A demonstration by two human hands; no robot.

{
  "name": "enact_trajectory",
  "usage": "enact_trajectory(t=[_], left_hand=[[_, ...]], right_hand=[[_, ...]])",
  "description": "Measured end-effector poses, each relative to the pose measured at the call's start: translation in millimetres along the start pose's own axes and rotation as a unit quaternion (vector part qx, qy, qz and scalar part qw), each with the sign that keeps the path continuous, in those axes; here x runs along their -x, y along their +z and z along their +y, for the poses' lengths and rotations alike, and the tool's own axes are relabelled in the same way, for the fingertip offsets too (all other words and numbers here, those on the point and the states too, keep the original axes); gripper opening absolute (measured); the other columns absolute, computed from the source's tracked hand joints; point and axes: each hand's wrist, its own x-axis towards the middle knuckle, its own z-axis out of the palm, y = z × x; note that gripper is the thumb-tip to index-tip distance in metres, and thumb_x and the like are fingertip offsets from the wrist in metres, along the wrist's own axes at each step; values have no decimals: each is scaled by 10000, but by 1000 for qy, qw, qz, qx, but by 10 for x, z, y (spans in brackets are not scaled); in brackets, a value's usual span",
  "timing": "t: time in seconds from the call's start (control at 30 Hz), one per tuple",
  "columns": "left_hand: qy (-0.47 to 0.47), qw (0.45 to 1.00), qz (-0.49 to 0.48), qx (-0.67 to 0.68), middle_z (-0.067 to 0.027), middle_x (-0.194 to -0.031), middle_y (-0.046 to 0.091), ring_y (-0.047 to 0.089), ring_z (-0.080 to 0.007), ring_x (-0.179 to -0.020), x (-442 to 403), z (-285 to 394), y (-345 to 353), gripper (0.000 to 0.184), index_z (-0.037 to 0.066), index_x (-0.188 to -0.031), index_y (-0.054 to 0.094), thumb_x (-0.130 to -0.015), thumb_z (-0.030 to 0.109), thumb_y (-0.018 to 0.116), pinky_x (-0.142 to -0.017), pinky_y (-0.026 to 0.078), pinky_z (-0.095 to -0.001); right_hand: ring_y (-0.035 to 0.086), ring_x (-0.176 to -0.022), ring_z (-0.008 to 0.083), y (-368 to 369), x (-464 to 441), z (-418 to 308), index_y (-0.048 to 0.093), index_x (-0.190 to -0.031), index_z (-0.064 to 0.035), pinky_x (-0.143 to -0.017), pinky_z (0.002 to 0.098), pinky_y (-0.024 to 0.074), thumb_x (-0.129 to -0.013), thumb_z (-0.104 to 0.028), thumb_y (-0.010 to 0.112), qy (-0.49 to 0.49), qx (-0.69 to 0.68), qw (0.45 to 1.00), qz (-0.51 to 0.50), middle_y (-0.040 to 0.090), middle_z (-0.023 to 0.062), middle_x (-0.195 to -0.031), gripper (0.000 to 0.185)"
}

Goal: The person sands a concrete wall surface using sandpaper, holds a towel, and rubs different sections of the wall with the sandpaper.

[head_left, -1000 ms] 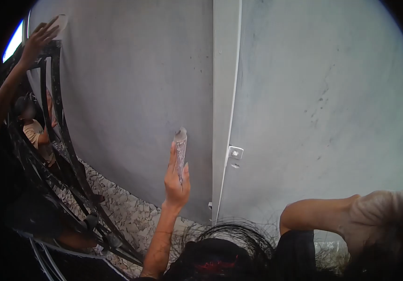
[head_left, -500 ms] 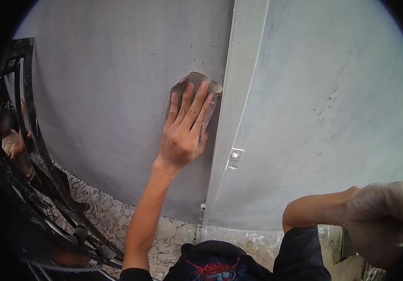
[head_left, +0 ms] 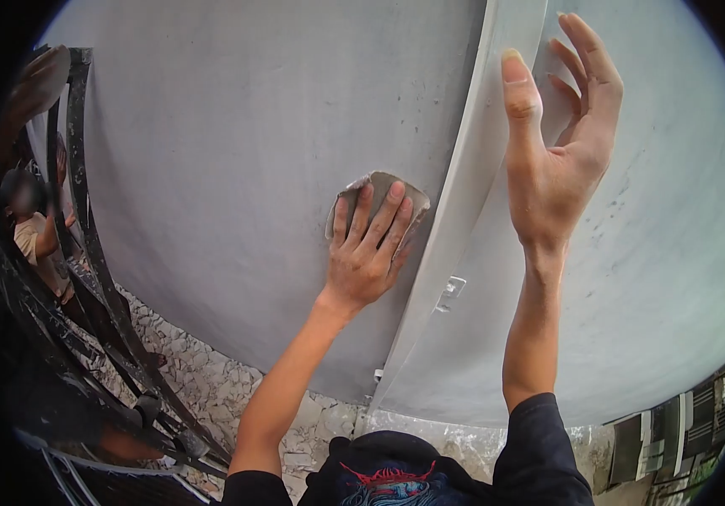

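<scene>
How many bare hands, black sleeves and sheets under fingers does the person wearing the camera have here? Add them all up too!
Left hand and right hand: 2 hands
Left sleeve and right sleeve: 2 sleeves
Sheet: 1
Total: 5

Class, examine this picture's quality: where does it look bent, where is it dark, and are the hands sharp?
Head view: curved distortion, bowing the black metal frame; head view: black corners and murky lower left; head view: right-hand panel paler than left-hand panel; head view: left hand and right hand fairly sharp.
</scene>
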Motion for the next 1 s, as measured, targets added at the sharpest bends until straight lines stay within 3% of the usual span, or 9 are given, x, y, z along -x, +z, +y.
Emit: enact_trajectory(t=[0.03, 0.13, 0.3, 0.47, 0.6, 0.7, 0.8, 0.87, 1.0], left_hand=[[12, 1000, -12, -1, -91, -1557, 370, 248, -375, -1468, 278, 14, 7, 574, 93, -1452, 464, -904, 195, 596, -1201, 143, -544], [56, 998, -35, -18, -74, -1535, 411, 295, -360, -1452, 587, -140, -42, 587, 97, -1419, 509, -858, 175, 659, -1195, 169, -548], [118, 991, -61, -20, -41, -1530, 424, 324, -326, -1446, 102, -266, -209, 648, 109, -1406, 525, -791, 148, 727, -1195, 182, -542], [63, 998, -16, 6, -77, -1527, 424, 347, -340, -1432, -282, -162, -97, 657, 73, -1418, 500, -798, 127, 712, -1199, 144, -562], [122, 988, -94, -8, -79, -1500, 461, 389, -344, -1406, 328, -172, -119, 584, 84, -1377, 551, -821, 192, 695, -1195, 140, -571], [142, 983, -120, -2, -23, -1454, 519, 507, -269, -1310, 1171, -128, -87, 487, 135, -1335, 597, -860, 225, 651, -1185, 200, -530], [161, 966, -204, -19, 39, -1404, 560, 581, -178, -1188, 1451, -286, -227, 422, 182, -1315, 612, -895, 225, 611, -1150, 281, -484], [162, 966, -202, -19, 65, -1386, 569, 595, -119, -1139, 1278, -246, -267, 395, 190, -1304, 615, -911, 218, 591, -1115, 337, -463], [77, 984, -158, -12, 20, -1468, 503, 506, -262, -1309, 513, -131, -345, 488, 167, -1357, 580, -878, 221, 653, -1164, 255, -513]], right_hand=[[476, -1291, 379, 78, -158, -197, 481, -1345, -34, -1092, 487, 382, -889, -188, 677, 108, -4, 993, -44, 467, 226, -1396, 521], [452, -1275, 385, 353, -161, -26, 253, -1472, 6, -1095, 528, 349, -892, -264, 689, 123, -80, 988, -55, 411, 271, -1350, 774], [442, -1275, 363, 447, -159, -19, 100, -1529, -59, -1073, 535, 372, -859, -153, 670, 92, -39, 995, 12, 390, 265, -1351, 886], [439, -1286, 364, 462, -96, -52, 103, -1531, -78, -1107, 527, 358, -775, -12, 602, 101, -18, 994, 37, 406, 249, -1329, 908], [444, -1286, 355, 482, -120, -119, 140, -1517, -74, -1123, 516, 359, -731, 23, 565, 97, -41, 994, 28, 411, 241, -1330, 900], [441, -1290, 340, 484, -183, -424, 200, -1488, -40, -1120, 502, 376, -734, 20, 563, 95, 33, 988, 120, 396, 211, -1358, 839], [437, -1291, 320, 356, -74, -153, 260, -1451, -1, -1121, 480, 391, -736, 18, 562, 82, -53, 994, -39, 362, 173, -1404, 776], [446, -1280, 302, 429, -84, -69, 290, -1437, 4, -1118, 462, 397, -741, 13, 560, 70, 5, 997, 17, 350, 160, -1416, 747], [462, -1267, 292, 395, -66, 5, 320, -1428, 0, -1120, 451, 397, -747, 10, 560, 62, 43, 997, 11, 368, 165, -1402, 722]])
